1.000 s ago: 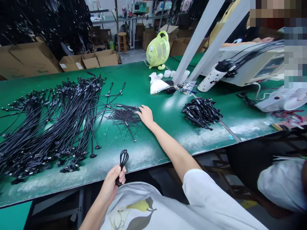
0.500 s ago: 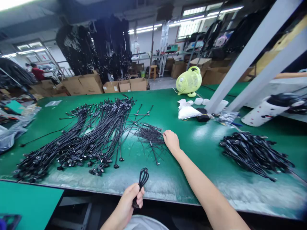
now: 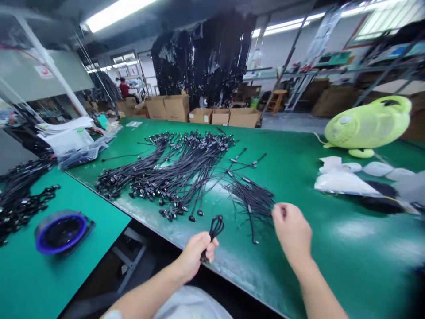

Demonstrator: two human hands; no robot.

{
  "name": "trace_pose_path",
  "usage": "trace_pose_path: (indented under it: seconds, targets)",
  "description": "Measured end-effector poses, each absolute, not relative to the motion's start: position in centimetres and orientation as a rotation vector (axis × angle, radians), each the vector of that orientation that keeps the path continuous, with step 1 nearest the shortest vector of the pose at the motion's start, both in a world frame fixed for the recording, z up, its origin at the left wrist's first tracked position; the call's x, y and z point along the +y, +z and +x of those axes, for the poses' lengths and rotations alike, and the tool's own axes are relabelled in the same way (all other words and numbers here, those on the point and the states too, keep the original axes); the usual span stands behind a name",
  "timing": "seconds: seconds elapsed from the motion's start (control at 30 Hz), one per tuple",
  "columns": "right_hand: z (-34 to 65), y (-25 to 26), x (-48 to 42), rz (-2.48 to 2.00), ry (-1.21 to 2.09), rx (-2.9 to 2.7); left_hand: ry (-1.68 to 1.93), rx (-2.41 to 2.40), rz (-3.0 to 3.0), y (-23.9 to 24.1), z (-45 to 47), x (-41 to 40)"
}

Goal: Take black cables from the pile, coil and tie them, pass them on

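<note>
Just past the table's near edge, my left hand (image 3: 196, 253) is closed around a folded black cable (image 3: 217, 225), whose loops stick up above the fist. My right hand (image 3: 294, 230) is at the right end of a pile of thin black twist ties (image 3: 255, 195). Its fingers are curled together, and what they pinch, if anything, is hidden. One short black cable piece with a thicker sleeve (image 3: 251, 221) lies across the ties. To their left spreads a large heap of black cables (image 3: 179, 170) with plugs at both ends.
On the green table (image 3: 292, 153), a yellow-green fan-like appliance (image 3: 368, 124) stands at the back right, by white packets (image 3: 345, 180). A lower green table (image 3: 96, 226) at left bears a blue-rimmed round container (image 3: 61, 233) and more black cables (image 3: 26, 195). Cardboard boxes (image 3: 172, 107) stand behind.
The view has swung left, bringing the side table into sight and taking the right-hand cable bundle out. My right hand remains by the twist ties, its fingers now more curled. The left still holds the folded cable.
</note>
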State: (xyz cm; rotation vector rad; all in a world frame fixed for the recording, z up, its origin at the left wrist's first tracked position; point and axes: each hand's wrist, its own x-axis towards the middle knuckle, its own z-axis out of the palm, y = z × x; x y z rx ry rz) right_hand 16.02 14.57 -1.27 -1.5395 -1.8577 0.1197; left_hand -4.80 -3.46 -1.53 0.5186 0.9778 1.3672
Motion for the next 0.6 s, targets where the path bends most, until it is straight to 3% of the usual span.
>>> trace_pose_path:
  seconds: [0.17,0.3,0.37,0.5,0.6]
  targets:
    - [10.0,-0.3,5.7,-1.235,0.795,-2.075,1.39,0.96,0.525,0.2,-4.4,-1.8]
    - [8.4,-0.6,3.1,-1.15,0.878,-2.109,1.4,1.026,0.618,0.3,-4.3,-1.3]
    - [8.5,-0.4,2.5,-1.1,0.698,-2.192,1.395,1.135,0.75,0.2,-4.5,-1.6]
    - [8.5,0.4,2.3,-0.844,-0.064,-2.345,1.366,1.464,1.102,-0.3,-4.9,-2.3]
    - [8.2,0.8,2.7,-0.65,-0.408,-2.329,1.346,1.507,1.199,-0.9,-5.4,-2.2]
